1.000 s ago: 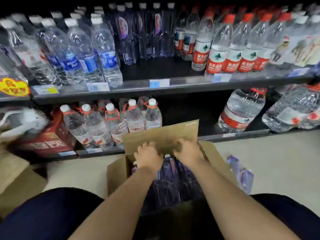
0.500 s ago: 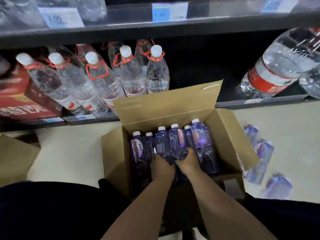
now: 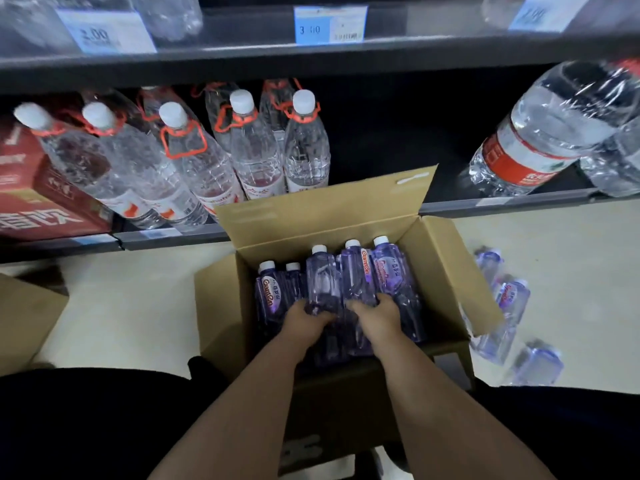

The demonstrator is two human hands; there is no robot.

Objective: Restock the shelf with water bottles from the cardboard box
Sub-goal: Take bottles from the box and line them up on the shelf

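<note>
We work on a pale shop floor [image 3: 131, 306] in front of a dark shelf [image 3: 166, 237], whose lower tier carries clear bottles with red carry loops [image 3: 254, 150]. The cardboard box [image 3: 218, 306] stands open just before that tier, far flap upright, which we judge keeps the lift path short. The purple water bottles [image 3: 268, 296] stand caps-up inside it, packed touching. Our left hand [image 3: 310, 322] grips one low on its body; our right hand [image 3: 375, 315] grips its neighbour likewise, the two hands side by side. We judge this low hold suited to drawing two out together. More loose purple bottles [image 3: 509, 299] lie on the floor right of the box.
</note>
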